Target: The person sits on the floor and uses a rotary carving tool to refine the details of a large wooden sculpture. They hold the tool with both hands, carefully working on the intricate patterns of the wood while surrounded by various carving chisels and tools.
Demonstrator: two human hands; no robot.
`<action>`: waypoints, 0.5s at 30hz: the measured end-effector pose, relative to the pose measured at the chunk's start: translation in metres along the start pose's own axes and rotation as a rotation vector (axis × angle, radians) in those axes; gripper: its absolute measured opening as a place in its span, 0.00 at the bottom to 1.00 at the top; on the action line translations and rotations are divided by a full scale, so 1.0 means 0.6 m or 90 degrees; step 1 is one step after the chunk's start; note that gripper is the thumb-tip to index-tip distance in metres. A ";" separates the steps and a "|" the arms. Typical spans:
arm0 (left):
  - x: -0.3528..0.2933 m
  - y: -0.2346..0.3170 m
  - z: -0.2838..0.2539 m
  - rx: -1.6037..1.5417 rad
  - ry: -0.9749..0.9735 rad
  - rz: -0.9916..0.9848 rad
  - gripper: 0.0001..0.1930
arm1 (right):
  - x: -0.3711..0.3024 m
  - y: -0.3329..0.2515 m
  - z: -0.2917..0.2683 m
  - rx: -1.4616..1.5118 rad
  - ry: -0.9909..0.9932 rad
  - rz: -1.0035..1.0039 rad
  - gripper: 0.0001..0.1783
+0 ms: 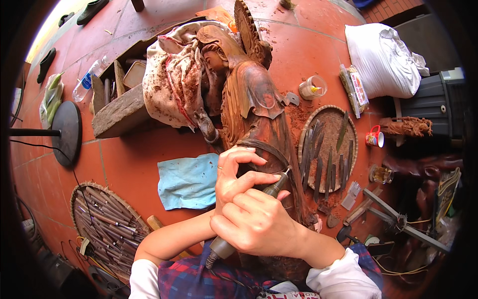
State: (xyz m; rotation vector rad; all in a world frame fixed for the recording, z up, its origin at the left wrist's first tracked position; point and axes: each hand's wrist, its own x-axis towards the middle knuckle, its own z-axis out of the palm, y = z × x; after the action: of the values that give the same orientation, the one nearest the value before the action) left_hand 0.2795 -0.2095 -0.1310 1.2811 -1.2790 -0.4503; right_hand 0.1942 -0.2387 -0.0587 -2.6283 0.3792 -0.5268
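Carved wooden figure (259, 104) runs from upper centre to lower centre; its lower end is hidden behind the hands and lap. Right hand (259, 222) is curled tight around a rotary handpiece (223, 247), covering its middle. Left hand (236, 182) has fingers bent, index fingertip on the nose of the handpiece, near the figure's band. Can't tell if the bit touches wood. Stained cloth (169, 82), upper left of centre, covers part of the stone block (119, 112). Frame edges go black, so the lower-left and far-right clutter is hard to read.

Counts: 1 figure, 1 handpiece, 1 blue cloth (186, 182), 1 mug (372, 137), 1 white sack (383, 60). Right-hand woven tray (328, 119): roughly ten dark flat tools (319, 179), overlapping. Lower-left basket (72, 202): too many rods (109, 219) to count.

Labels: blue on the bottle (83, 88), upper left; printed packet (356, 89), upper right; lettering on clothing, bottom edge, partly cut off.
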 end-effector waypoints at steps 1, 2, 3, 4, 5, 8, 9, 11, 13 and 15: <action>-0.003 0.001 0.000 0.007 -0.007 0.005 0.21 | -0.003 -0.004 -0.007 0.005 -0.026 0.010 0.07; -0.004 0.002 0.000 0.014 -0.016 0.012 0.21 | -0.004 -0.007 -0.012 0.010 -0.051 0.019 0.07; -0.004 0.003 0.000 0.017 -0.013 0.012 0.21 | -0.004 -0.009 -0.014 0.004 -0.051 0.016 0.07; -0.003 0.001 -0.001 0.012 -0.006 0.013 0.21 | -0.004 -0.006 -0.008 0.003 -0.019 0.007 0.07; 0.001 -0.001 0.000 0.001 0.001 0.017 0.21 | -0.004 -0.001 0.001 -0.003 0.011 0.000 0.08; 0.014 -0.003 -0.008 -0.013 0.013 -0.013 0.22 | 0.007 0.007 0.007 -0.012 0.044 -0.018 0.09; 0.017 -0.003 -0.011 -0.014 0.016 -0.030 0.22 | 0.012 0.009 0.008 -0.012 0.045 -0.024 0.09; 0.017 -0.003 -0.012 -0.049 0.035 -0.061 0.23 | 0.020 0.011 0.012 -0.010 0.059 -0.040 0.09; 0.016 -0.002 -0.015 -0.057 0.042 -0.071 0.23 | 0.021 0.010 0.012 -0.012 0.060 -0.049 0.09; 0.015 -0.001 -0.016 -0.034 0.022 -0.036 0.23 | 0.014 0.007 0.012 -0.008 0.043 -0.039 0.09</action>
State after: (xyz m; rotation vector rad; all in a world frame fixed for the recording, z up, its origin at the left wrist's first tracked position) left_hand 0.2910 -0.2130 -0.1257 1.2776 -1.1971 -0.4961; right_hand 0.2039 -0.2426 -0.0638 -2.6465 0.3257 -0.6362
